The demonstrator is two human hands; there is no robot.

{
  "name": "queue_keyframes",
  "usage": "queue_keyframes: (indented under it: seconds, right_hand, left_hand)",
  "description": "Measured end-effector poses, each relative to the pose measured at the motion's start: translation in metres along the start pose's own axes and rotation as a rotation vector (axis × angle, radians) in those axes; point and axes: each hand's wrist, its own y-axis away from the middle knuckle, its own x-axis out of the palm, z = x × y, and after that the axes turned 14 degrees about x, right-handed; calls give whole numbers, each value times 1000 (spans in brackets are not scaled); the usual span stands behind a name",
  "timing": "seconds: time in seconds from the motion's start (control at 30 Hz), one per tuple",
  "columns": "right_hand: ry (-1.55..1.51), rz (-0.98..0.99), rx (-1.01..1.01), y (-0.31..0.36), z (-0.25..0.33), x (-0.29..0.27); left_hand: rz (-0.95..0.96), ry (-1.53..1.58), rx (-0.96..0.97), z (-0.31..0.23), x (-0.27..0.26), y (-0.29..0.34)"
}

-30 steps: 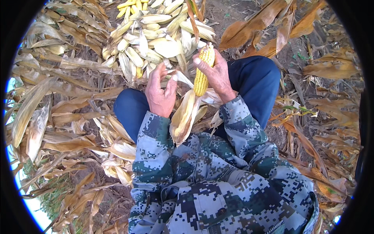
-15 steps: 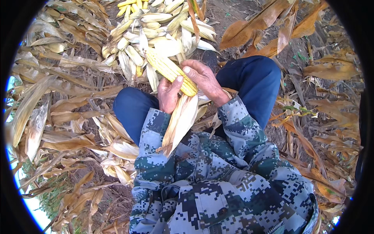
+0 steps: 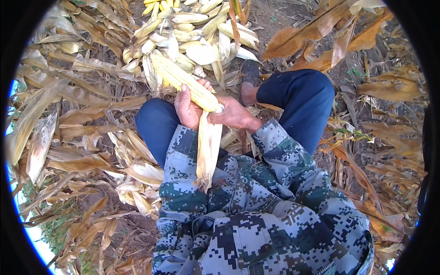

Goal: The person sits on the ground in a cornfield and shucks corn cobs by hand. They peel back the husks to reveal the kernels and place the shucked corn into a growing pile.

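Observation:
A yellow corn cob (image 3: 181,79) with bare kernels lies slanted between my hands, its tip toward the far left. My left hand (image 3: 188,109) is closed round its middle from beneath, thumb along the near side and fingertips showing on the far side. At the cob's lower end my right hand (image 3: 234,113) is closed on the base, where the husk joins it. Peeled-back pale husk (image 3: 209,149) hangs from that end toward my lap. Part of the right fingers is hidden behind the cob.
Beyond my hands lies a heap of corn ears in pale husks (image 3: 188,34), with several bare yellow cobs (image 3: 158,6) at its far edge. Dry leaves (image 3: 87,130) cover the ground on both sides. A brown stalk leaf (image 3: 293,41) juts in at far right. My bent knees flank the cob.
The cob has shifted left and slightly nearer, tilting more to the left. My right hand has moved from atop the cob down to its base. The hanging husk now falls straighter.

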Motion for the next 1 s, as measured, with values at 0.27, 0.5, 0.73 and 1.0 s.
queue_keyframes:
  seconds: [0.27, 0.5, 0.73, 1.0]
  right_hand:
    - [327, -207, -129, 0, -14, 3]
    - [563, -201, -211, 8, -8, 2]
    - [1056, 127, -315, 14, -1, 12]
    - [953, -157, -38, 17, -15, 0]
  left_hand:
    - [-28, 47, -247, -2, -14, -5]
    - [-58, -79, -358, -7, -13, -9]
    - [-28, -113, -780, -3, -5, -12]
    - [-188, -137, -540, 16, 1, -3]
